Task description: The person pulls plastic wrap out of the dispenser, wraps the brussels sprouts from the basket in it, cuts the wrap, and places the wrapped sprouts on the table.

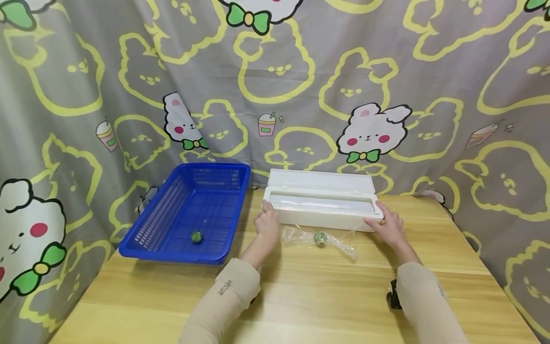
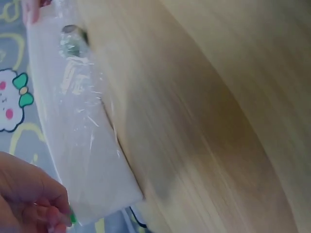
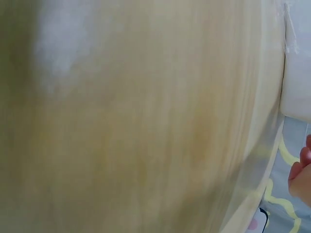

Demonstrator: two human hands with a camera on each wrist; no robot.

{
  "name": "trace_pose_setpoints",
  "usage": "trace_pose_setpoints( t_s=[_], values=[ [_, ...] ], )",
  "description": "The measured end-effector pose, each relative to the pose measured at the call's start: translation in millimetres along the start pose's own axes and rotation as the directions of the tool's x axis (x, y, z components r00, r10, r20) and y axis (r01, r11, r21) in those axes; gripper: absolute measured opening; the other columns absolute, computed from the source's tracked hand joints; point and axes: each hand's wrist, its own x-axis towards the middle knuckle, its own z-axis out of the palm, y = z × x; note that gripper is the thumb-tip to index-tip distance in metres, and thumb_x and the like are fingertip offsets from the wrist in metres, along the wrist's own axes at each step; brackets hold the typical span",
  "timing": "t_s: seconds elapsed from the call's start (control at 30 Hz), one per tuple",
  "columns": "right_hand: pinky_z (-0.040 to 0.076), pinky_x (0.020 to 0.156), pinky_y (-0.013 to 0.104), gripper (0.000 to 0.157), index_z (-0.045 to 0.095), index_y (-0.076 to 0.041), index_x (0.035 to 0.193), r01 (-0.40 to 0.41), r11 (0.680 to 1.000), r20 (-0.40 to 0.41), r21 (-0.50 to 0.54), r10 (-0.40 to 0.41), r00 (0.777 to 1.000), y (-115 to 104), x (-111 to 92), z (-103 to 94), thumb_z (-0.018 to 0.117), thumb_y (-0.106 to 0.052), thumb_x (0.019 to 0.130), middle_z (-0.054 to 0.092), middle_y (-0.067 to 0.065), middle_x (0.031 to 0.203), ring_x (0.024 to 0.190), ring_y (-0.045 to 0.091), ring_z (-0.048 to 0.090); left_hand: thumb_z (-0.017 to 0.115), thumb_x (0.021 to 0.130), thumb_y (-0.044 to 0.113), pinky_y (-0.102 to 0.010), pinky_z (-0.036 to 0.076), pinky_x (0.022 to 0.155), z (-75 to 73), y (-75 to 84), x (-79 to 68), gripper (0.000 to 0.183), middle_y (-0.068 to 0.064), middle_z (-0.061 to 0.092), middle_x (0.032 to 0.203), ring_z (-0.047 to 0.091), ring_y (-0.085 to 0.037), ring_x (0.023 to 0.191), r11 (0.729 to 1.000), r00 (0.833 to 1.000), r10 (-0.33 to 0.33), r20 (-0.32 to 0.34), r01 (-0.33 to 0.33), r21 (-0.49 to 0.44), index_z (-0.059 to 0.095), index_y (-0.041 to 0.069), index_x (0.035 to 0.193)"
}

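Note:
A long white cling film dispenser (image 1: 320,212) stands at the back of the table, its lid (image 1: 321,179) raised behind it. My left hand (image 1: 267,222) grips its left front corner, and my right hand (image 1: 388,225) holds the right end, thumb in front. Just before it lies a green patterned ball (image 1: 320,239) in clear film (image 1: 296,235) that trails out on both sides. The left wrist view has my left hand (image 2: 31,196) by the dispenser's end (image 2: 104,194). Only part of my right hand (image 3: 302,172) shows in the right wrist view.
At the left stands a blue plastic basket (image 1: 172,255) with another green ball (image 1: 196,237) inside. Wooden tabletop (image 1: 309,301) spreads in front of the dispenser. A patterned curtain (image 1: 292,76) hangs right behind the table and down both sides.

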Motion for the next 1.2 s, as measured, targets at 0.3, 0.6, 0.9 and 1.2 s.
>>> trace_pose_setpoints(
  t_s=[0.3, 0.6, 0.9, 1.2],
  values=[
    [0.023, 0.078, 0.054, 0.072, 0.029, -0.012, 0.141, 0.112, 0.974, -0.191, -0.199, -0.151, 0.970, -12.7, -6.6, 4.5, 0.066, -0.034, 0.083, 0.027, 0.030, 0.119, 0.103, 0.044, 0.025, 0.066, 0.081, 0.019, -0.036, 0.046, 0.048, -0.3, -14.2, 16.3, 0.013, -0.007, 0.066, 0.089, 0.061, -0.029, 0.062, 0.958, 0.998, -0.001, -0.070, -0.020, -0.286, 0.067, 0.009, 0.089],
    [0.026, 0.074, 0.048, 0.011, 0.069, -0.003, 0.084, 0.344, 0.898, -0.266, -0.275, -0.415, 0.870, -28.3, -9.4, 15.5, 0.071, -0.003, 0.074, 0.049, 0.015, 0.100, 0.089, 0.035, 0.038, 0.071, 0.076, 0.015, -0.035, 0.048, 0.049, 19.6, -16.1, 12.0, 0.005, 0.000, 0.064, 0.103, 0.064, -0.026, 0.068, 0.928, 0.978, 0.011, -0.208, -0.087, -0.362, 0.070, 0.014, 0.080],
    [0.027, 0.071, 0.046, 0.010, 0.065, -0.001, 0.073, 0.402, 0.889, -0.360, -0.219, -0.457, 0.814, -23.4, -15.5, 21.0, 0.073, 0.005, 0.068, 0.052, 0.017, 0.091, 0.086, 0.035, 0.041, 0.071, 0.077, 0.015, -0.033, 0.047, 0.046, 27.0, -15.6, 11.5, 0.007, -0.001, 0.060, 0.095, 0.062, -0.024, 0.063, 0.922, 0.964, 0.060, -0.259, -0.153, -0.355, 0.067, 0.010, 0.080],
    [0.030, 0.072, 0.032, 0.017, 0.064, -0.002, 0.074, 0.522, 0.833, -0.254, -0.183, -0.553, 0.793, -25.3, -19.1, 8.2, 0.072, 0.009, 0.065, 0.065, 0.014, 0.085, 0.080, 0.027, 0.047, 0.062, 0.086, 0.015, -0.032, 0.042, 0.043, 17.9, -14.7, 5.6, 0.009, -0.004, 0.060, 0.085, 0.059, -0.024, 0.059, 0.873, 0.944, 0.153, -0.294, -0.268, -0.408, 0.056, 0.009, 0.083]
  ],
)
